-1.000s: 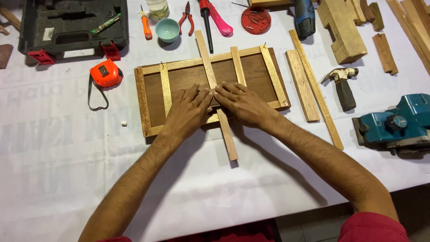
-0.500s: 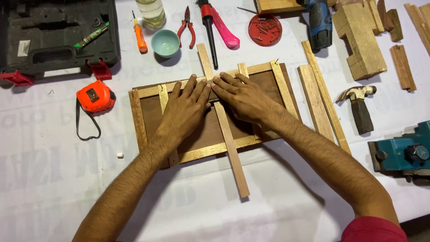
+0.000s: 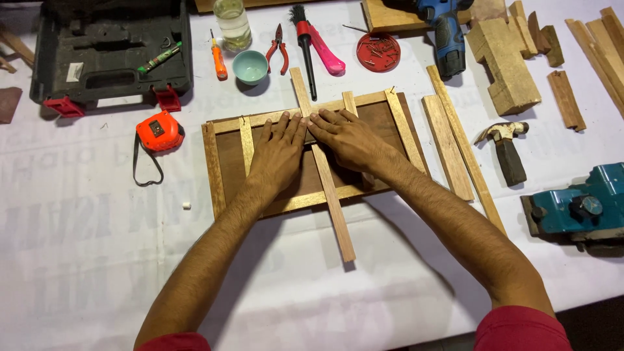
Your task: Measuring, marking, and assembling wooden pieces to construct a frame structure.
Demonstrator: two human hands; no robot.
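Both hands flat, fingers spread, on wooden strip across frame.

A big table is filling almost the whole picture. A white cloth with faint grey marks is covering it. Soft light is falling evenly on the cloth. In the lower right corner, a bit of dark floor is showing past the table's edge.

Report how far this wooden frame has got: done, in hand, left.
Done: the frame has its border strips and two short slats on the dark panel. In hand: left hand and right hand press flat beside the long strip, which overhangs both edges. Left: two loose strips and hammer lie untouched.
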